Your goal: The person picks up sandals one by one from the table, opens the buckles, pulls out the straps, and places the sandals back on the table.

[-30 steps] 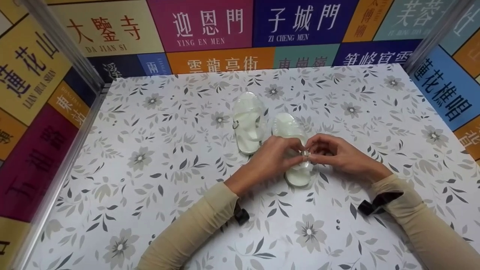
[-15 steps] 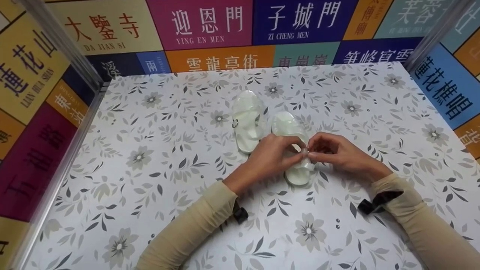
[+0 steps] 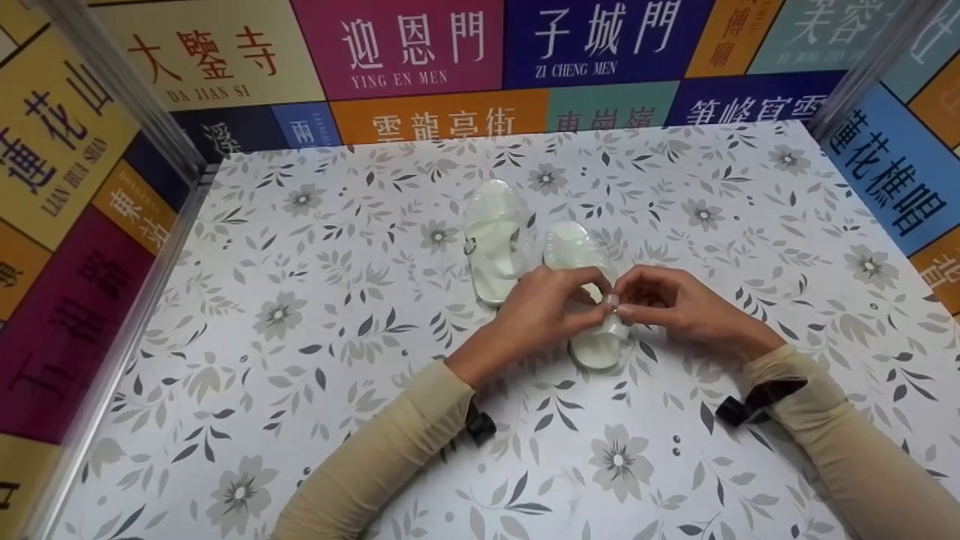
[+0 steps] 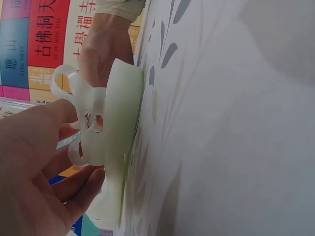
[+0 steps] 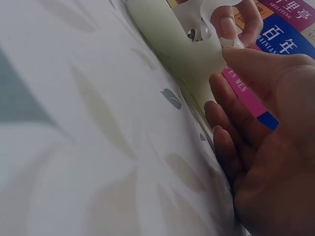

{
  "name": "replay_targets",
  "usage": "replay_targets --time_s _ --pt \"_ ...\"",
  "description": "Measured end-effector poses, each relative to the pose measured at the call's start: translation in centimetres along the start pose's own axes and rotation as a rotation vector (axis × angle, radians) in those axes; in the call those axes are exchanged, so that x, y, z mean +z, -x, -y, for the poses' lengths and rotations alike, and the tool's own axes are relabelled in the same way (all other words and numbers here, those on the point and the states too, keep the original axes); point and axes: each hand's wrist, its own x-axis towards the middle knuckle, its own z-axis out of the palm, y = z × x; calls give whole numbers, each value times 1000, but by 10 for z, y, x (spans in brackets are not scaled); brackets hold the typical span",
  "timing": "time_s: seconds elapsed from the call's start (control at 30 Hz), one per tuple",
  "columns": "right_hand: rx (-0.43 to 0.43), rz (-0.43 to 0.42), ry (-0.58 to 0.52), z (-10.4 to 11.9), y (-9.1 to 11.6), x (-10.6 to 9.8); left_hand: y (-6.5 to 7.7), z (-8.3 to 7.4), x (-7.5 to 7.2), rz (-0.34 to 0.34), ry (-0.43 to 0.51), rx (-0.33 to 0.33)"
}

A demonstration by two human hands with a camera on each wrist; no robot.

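Two pale, translucent jelly sandals lie on the patterned tabletop in the head view. The left sandal (image 3: 495, 251) rests untouched, with a small buckle on its left side. Over the right sandal (image 3: 598, 352) both hands meet at its ankle strap (image 3: 612, 301). My left hand (image 3: 546, 304) pinches the strap from the left with thumb and index finger. From the other side, my right hand (image 3: 675, 304) pinches the strap close to the buckle. In the left wrist view, the strap loops stand up from the thick sole (image 4: 123, 103). Fingers partly hide the fastening.
The table (image 3: 360, 465) has a white covering printed with grey flowers and leaves. Colourful panels (image 3: 420, 52) with large characters rise behind it and at both sides. A clear corner post (image 3: 142, 90) stands at the back left.
Both hands stay at the same sandal strap. Their fingertips shift slightly, and the small strap piece between them turns a little. The left sandal stays put.
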Motion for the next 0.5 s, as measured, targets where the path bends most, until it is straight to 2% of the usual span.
replay_targets --time_s 0.33,0.5 --pt "44 31 -130 3 4 -3 -1 -3 1 16 -121 37" --pt "23 20 -136 4 4 -2 -1 -3 -1 27 -90 17"
